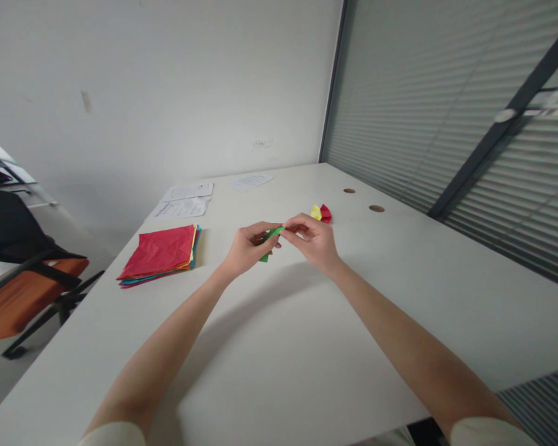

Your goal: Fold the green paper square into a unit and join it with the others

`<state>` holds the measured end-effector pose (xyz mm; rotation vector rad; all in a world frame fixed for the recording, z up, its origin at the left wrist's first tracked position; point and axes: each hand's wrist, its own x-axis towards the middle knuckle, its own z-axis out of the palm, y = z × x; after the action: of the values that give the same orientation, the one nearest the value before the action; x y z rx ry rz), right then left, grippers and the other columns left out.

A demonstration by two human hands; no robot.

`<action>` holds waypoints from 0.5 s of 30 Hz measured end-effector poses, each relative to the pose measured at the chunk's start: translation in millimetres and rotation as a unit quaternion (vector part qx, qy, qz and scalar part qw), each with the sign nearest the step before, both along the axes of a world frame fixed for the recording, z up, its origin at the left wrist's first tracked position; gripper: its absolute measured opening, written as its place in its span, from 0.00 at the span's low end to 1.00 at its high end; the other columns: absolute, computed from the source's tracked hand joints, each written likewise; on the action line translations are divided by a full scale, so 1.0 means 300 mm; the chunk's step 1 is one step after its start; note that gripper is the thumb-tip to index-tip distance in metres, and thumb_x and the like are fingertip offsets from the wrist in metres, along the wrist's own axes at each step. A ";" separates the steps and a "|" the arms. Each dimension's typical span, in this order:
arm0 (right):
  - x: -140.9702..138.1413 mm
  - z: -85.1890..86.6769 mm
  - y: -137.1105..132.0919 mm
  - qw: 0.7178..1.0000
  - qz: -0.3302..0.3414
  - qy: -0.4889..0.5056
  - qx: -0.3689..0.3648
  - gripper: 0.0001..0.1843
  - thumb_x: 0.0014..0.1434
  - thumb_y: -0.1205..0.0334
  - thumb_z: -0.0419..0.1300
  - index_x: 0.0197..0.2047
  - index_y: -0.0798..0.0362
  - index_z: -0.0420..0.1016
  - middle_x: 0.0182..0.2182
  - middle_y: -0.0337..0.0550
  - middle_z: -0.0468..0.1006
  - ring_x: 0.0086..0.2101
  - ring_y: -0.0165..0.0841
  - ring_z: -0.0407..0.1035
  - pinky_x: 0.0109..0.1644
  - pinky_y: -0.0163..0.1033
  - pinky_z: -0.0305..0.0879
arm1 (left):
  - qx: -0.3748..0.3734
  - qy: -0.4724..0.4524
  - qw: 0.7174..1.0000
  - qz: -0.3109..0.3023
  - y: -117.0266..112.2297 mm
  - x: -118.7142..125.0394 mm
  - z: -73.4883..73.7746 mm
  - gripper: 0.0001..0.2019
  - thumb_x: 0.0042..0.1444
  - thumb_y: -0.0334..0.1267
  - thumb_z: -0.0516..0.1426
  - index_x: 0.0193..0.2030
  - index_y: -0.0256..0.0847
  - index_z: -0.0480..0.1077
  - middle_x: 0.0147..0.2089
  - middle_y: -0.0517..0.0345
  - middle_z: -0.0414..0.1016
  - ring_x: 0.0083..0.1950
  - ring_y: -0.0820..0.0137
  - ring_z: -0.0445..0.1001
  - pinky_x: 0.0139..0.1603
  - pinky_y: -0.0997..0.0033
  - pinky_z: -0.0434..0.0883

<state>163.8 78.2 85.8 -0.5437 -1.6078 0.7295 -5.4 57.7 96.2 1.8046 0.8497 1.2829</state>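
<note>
A small folded piece of green paper (273, 233) is held between both hands above the white table. My left hand (252, 243) is closed on it from the left, and a green corner sticks out below the fingers. From the right, my right hand (312, 236) pinches the upper end of the paper between thumb and fingertips. Fingers hide much of the paper, so its full shape cannot be made out. Behind my right hand, a folded yellow paper piece (316, 212) and a folded red paper piece (325, 214) lie together on the table.
A stack of coloured paper sheets (160, 251), red on top, lies on the table's left side. Printed sheets (183, 206) rest near the back wall. Two round holes (376, 209) pierce the tabletop at right, beside a blind-covered glass partition (437, 111). An orange chair (32, 297) stands left.
</note>
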 end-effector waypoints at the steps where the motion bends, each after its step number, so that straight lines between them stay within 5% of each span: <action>1: 0.001 0.001 -0.002 1.000 0.000 -0.003 0.002 0.13 0.52 0.50 0.66 0.33 0.50 0.74 0.29 0.40 0.74 0.31 0.31 0.70 0.37 0.39 0.71 | 0.004 0.003 1.000 -0.001 0.000 -0.001 0.000 0.16 0.53 0.44 0.60 0.46 0.37 0.76 0.36 0.52 0.77 0.32 0.72 0.75 0.27 0.75 0.72; 15: 0.002 0.006 -0.005 1.000 0.013 0.004 0.002 0.12 0.52 0.53 0.67 0.33 0.51 0.73 0.28 0.39 0.73 0.29 0.29 0.69 0.35 0.37 0.70 | 0.007 0.006 1.000 0.015 0.000 0.001 -0.007 0.15 0.54 0.44 0.60 0.45 0.37 0.75 0.33 0.53 0.78 0.32 0.71 0.76 0.30 0.74 0.72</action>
<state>164.4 76.6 87.5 -0.5161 -1.6109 0.7475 -5.1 57.6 94.0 1.8187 0.8802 1.2999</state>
